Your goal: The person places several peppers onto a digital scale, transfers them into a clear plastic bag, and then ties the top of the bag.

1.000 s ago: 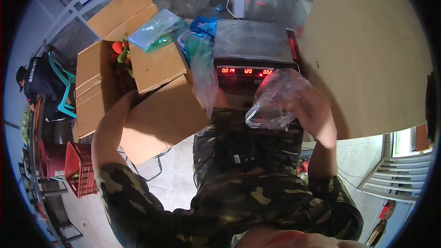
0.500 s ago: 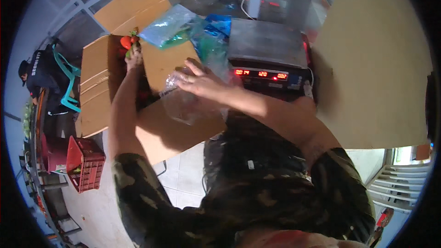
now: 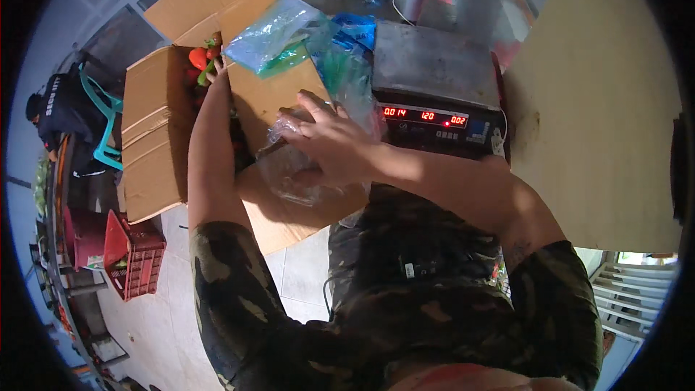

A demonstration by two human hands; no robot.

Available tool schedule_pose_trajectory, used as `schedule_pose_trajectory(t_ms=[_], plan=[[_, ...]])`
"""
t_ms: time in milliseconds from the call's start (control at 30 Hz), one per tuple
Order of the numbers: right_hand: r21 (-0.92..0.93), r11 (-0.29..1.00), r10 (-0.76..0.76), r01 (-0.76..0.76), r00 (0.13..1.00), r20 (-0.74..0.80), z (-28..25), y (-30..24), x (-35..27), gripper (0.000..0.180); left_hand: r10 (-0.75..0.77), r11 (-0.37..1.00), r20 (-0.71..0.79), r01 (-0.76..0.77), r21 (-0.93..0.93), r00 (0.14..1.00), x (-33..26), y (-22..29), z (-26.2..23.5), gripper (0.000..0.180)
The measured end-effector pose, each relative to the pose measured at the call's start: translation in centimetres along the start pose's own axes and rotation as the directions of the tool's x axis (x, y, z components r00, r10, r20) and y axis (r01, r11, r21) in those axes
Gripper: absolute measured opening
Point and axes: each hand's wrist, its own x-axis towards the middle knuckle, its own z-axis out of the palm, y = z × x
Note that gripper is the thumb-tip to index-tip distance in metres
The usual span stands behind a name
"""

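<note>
One right hand point(image 3: 329, 139) holding one clear bag point(image 3: 277, 168); left hand point(image 3: 216, 72) in one carton point(image 3: 153, 130), grip unclear.

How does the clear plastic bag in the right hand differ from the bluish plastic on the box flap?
The clear bag looks colourless; the bluish plastic is tinted. The clear bag is crumpled in the right hand; the bluish plastic lies spread over the box flap, untouched. Both are shiny plastic film.

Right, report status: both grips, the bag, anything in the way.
Left grip in carton, by red vegetables, hold unclear. Right grip holding clear bag over carton flaps. Loose plastic bags partly covering one flap.
</note>
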Motion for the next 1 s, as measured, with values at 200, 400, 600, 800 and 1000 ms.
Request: schedule_pose_trajectory(t_ms=[200,400,600,800,1000], plan=[[0.009,1.0,-0.01,0.011,0.999,-0.035,0.4,0.2,-0.1,0.075,0.024,1.0,0.012,-0.024,0.008,1.0,0.5,0.0,0.0,0.058],[0.004,1.0,-0.003,0.003,1.0,-0.008,0.0,0.0,-0.2,0.071,0.041,0.999,0.02,-0.041,0.011,0.999,0.3,-0.3,0.4,0.059],[-0.012,1.0,-0.001,0.001,0.999,0.034,0.2,0.0,0.0,0.07,0.054,0.998,0.023,-0.054,0.02,0.998,0.2,-0.3,-0.5,0.059],[-0.017,1.0,0.001,0.0,1.0,0.032,0.3,0.3,-0.1,0.074,0.079,0.996,0.06,-0.081,0.032,0.995,-1.5,0.5,-1.4,0.06],[-0.004,1.0,0.021,-0.021,1.0,0.004,0.1,0.0,-0.1,0.075,0.111,0.992,0.094,-0.116,0.045,0.989,-3.0,0.8,-2.2,0.061]])
